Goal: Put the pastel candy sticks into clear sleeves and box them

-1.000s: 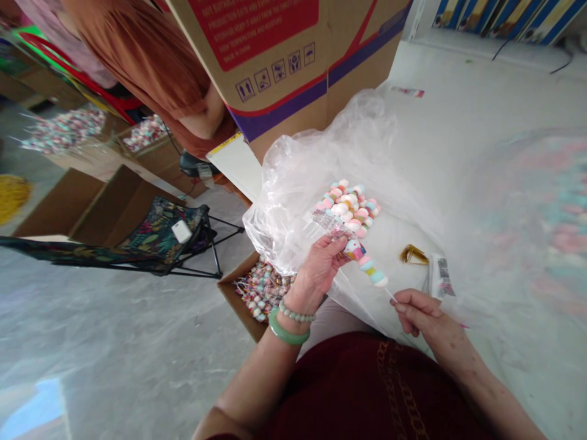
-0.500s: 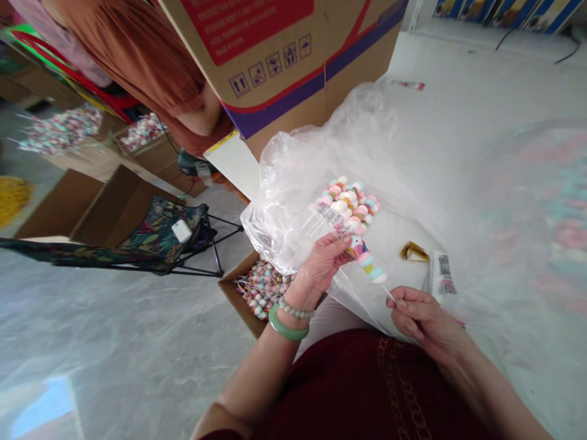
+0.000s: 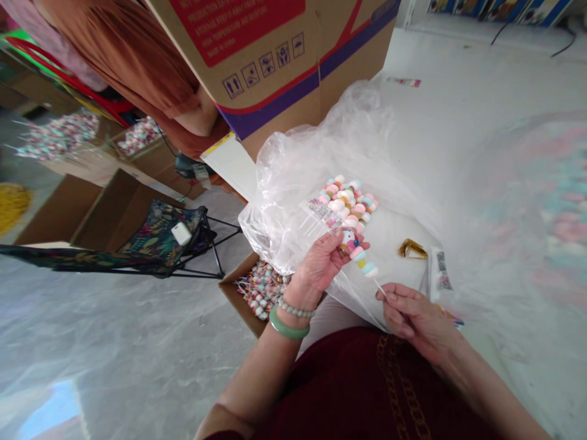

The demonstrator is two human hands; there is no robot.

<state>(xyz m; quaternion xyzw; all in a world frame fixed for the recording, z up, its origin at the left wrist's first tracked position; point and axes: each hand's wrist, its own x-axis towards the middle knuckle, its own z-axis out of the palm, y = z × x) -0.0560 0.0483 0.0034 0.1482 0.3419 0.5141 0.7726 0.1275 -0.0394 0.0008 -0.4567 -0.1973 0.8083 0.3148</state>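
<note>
dark red top (image 3: 367,391), gold chain pattern (image 3: 393,391), jade bangle (image 3: 288,324), beaded bracelet (image 3: 296,310)

There are two hands: one left hand (image 3: 321,264) and one right hand (image 3: 415,315). The left wrist wears one jade bangle (image 3: 288,324) and one beaded bracelet (image 3: 296,310). Around the clear plastic bag (image 3: 316,153) are one bunch of candy skewers (image 3: 348,208), one gold twist-tie bundle (image 3: 411,249), one open carton (image 3: 238,293), and one large cardboard box (image 3: 275,91).

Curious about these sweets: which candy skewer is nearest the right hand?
The pastel skewer held by the left hand; its white stick points toward the right hand, unlike the bunch beyond, whose sticks point away.
</note>
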